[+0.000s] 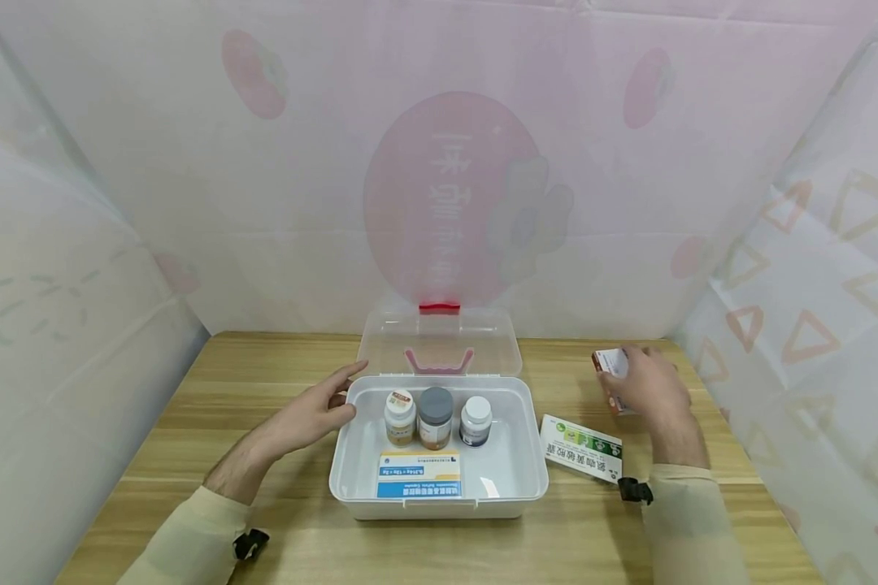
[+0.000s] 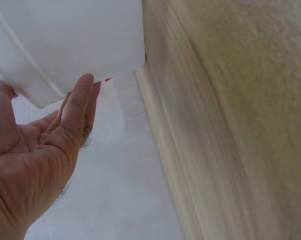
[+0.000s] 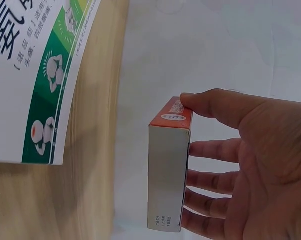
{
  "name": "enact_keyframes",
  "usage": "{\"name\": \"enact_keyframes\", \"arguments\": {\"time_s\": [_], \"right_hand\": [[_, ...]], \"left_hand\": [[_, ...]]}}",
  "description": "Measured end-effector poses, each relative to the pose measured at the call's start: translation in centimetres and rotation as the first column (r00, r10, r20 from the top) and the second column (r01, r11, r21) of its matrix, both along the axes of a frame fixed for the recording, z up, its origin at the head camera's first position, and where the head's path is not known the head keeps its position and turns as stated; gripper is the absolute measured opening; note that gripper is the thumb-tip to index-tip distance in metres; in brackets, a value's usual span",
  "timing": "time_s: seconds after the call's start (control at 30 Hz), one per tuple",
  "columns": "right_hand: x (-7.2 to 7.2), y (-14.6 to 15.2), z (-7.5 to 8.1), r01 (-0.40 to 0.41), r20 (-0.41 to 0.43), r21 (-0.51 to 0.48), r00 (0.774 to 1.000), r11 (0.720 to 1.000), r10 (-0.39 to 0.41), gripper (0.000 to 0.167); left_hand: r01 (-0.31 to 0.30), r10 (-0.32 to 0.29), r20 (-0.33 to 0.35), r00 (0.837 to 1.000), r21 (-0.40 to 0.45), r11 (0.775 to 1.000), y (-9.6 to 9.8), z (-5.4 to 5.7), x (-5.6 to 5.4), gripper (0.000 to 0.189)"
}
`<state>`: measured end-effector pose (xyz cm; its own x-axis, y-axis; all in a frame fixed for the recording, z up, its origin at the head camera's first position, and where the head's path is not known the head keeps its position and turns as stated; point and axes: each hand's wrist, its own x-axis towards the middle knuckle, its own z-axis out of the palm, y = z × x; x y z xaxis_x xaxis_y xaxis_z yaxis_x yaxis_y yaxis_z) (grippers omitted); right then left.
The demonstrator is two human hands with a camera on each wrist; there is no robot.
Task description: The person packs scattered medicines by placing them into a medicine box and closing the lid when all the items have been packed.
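Note:
My right hand [image 1: 653, 388] grips a small red-and-white medicine box [image 3: 169, 175] at the right of the table. In the right wrist view the thumb lies on its red face and the fingers on the side next to it. My left hand [image 1: 310, 418] rests at the left rear corner of a white plastic storage box [image 1: 439, 509], fingers extended, thumb at the rim. Inside stand two white-capped bottles [image 1: 400, 418] and a grey-capped bottle [image 1: 435, 418]. A blue-and-white medicine box [image 1: 419, 475] lies in front of them.
A green-and-white medicine box [image 1: 581, 448] lies on the wooden table [image 1: 278, 366], just right of the storage box. The clear lid [image 1: 388, 341], with a pink handle and red latch, is folded back behind it. Patterned cloth [image 1: 322, 162] hangs around the table.

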<state>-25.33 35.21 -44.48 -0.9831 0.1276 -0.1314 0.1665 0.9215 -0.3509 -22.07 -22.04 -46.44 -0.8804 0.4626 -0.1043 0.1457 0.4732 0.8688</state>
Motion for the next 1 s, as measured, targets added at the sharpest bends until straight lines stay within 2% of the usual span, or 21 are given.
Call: {"name": "enact_keyframes", "arguments": {"time_s": [0.03, 0.13, 0.23, 0.27, 0.43, 0.63, 1.0], "right_hand": [[-0.5, 0.5, -0.9, -0.011, -0.024, 0.006, 1.000, 1.000, 0.012, 0.095], [-0.9, 0.5, -1.3, -0.034, -0.031, 0.011, 0.999, 0.999, 0.034, 0.097], [-0.4, -0.6, -0.7, -0.048, -0.046, 0.027, 0.998, 0.998, 0.049, 0.093], [0.0, -1.4, 0.2, -0.050, -0.031, 0.027, 0.998, 0.998, 0.051, 0.092], [1.1, -3.3, 1.3, -0.086, -0.071, 0.058, 0.993, 0.995, 0.090, 0.084], [1.7, -4.5, 1.9, -0.123, -0.104, 0.062, 0.986, 0.990, 0.129, 0.080], [1.6, -5.8, 1.9, -0.173, -0.121, 0.076, 0.976, 0.982, 0.181, 0.080]], "left_hand": [[-0.001, 0.001, 0.000, 1.000, -0.001, 1.000, 0.0, 0.0, 0.0, 0.086], [-0.002, 0.002, 0.001, 1.000, -0.001, 1.000, 0.0, 0.0, 0.0, 0.086], [-0.001, 0.001, -0.001, 1.000, -0.001, 1.000, 0.0, 0.0, 0.1, 0.086], [0.000, 0.000, -0.001, 1.000, 0.000, 1.000, 0.0, 0.0, 0.1, 0.086], [0.003, -0.003, -0.005, 1.000, 0.001, 1.000, 0.0, 0.0, 0.1, 0.086], [0.002, -0.002, -0.007, 1.000, -0.004, 1.000, -0.1, 0.0, 0.1, 0.086], [-0.003, 0.003, -0.005, 1.000, -0.003, 1.000, -0.1, -0.1, 0.1, 0.086]]}}
